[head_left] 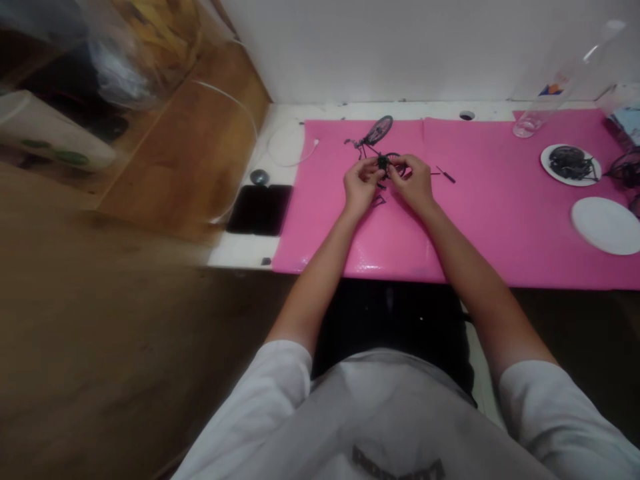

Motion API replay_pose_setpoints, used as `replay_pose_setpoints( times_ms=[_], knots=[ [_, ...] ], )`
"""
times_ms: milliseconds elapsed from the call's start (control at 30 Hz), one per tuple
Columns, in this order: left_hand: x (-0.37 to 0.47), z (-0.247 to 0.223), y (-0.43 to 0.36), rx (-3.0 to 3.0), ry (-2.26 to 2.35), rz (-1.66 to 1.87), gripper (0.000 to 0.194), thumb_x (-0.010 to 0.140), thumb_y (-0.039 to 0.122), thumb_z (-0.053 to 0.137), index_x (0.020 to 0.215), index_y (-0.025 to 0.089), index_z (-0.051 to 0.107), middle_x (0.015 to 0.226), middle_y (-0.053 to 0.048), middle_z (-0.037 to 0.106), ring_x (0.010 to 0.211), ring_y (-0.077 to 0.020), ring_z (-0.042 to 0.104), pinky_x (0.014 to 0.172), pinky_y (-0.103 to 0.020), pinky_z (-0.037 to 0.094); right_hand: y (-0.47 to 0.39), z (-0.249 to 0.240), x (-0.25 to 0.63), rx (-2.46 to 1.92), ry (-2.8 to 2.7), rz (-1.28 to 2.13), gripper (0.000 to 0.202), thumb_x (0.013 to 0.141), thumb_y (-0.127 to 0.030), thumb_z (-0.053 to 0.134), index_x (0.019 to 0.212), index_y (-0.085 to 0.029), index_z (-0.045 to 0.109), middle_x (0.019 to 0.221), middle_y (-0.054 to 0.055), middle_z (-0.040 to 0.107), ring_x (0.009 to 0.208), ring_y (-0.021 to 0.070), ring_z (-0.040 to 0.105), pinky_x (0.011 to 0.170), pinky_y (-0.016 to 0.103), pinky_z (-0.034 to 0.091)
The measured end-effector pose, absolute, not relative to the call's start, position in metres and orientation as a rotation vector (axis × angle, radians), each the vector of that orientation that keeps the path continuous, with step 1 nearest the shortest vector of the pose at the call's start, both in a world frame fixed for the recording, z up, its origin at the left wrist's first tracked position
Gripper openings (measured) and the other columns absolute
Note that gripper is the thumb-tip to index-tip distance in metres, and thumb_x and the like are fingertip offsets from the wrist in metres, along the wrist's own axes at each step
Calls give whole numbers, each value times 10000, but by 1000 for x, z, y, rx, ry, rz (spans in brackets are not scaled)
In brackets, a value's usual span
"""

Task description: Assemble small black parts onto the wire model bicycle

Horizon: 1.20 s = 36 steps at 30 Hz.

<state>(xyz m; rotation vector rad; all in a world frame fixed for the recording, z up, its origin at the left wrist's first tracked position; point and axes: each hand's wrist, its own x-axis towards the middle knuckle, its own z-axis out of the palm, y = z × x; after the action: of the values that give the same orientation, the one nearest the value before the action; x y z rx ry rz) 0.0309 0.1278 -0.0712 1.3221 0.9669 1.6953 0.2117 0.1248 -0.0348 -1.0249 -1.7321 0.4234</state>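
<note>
Small bicycle model pinched between two hands

Head view: the bicycle model [370, 148] lies between the left hand [361, 187] and right hand [413, 181], above the pink-covered surface [320, 227]. Each grip is closed on its dark middle part, fingertips nearly meeting there. One wheel extends beyond the fingers, away from the person; the other shows partly behind the right hand. A thin dark tool [449, 176] lies just right of that hand.

Here's the pink cover [475, 213], smooth and plastic-looking, its near edge throwing glossy glints; brown wood [195, 140] with visible grain on the left; a clear, shiny plastic bottle [547, 90] at the right; the white plate [607, 225] smooth; grey cloth on the shirt [390, 413], matt and softly creased.
</note>
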Motion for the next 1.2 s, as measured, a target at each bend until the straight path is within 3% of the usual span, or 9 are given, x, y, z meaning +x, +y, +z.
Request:
replay_pose_setpoints(
  times_ms=[133,367,500,767,1033,1200],
  knots=[
    [34,-67,124,1297,1023,1682,540,807,524,1088,1209,240,865,1071,-98,889,960,-258,845,847,-382,707,120,-32,206,-1041,-1688,426,283,1062,-532,772,1132,-258,774,1142,112,858,981,285,800,991,502,720],
    [38,-55,114,1275,1075,1678,523,790,537,1100,1166,254,872,1040,-78,885,944,-239,833,833,-349,701,104,-15,199,-1156,-1645,523,442,1123,-582,709,1459,-302,647,1256,123,844,1121,302,820,988,515,737],
    [39,-50,110,1272,1098,1668,526,793,559,1098,1160,256,876,1048,-80,881,973,-251,836,879,-376,715,101,-10,198,-1165,-1644,530,483,1112,-590,712,1492,-294,672,1303,143,850,1171,327,827,994,538,751],
    [36,-53,111,1249,1122,1700,471,840,536,1075,1181,278,878,1109,-84,885,1043,-268,841,975,-426,721,107,-18,199,-1167,-1723,484,553,1119,-664,683,1514,-281,742,1514,184,802,1337,392,792,1162,618,702],
    [36,-53,110,1279,1126,1709,389,863,442,1061,1169,287,877,1161,-83,903,1084,-271,860,1016,-433,712,114,-23,201,-1169,-1710,398,495,1139,-658,630,1412,-273,781,1394,167,829,1292,370,781,1204,627,675],
    [38,-53,110,1264,1127,1747,347,875,381,1046,1158,283,872,1117,-70,897,1020,-256,852,962,-415,707,117,-27,204,-1191,-1740,334,507,1110,-718,655,1262,-259,809,1194,167,816,1137,365,772,1100,604,703]
  ],
)
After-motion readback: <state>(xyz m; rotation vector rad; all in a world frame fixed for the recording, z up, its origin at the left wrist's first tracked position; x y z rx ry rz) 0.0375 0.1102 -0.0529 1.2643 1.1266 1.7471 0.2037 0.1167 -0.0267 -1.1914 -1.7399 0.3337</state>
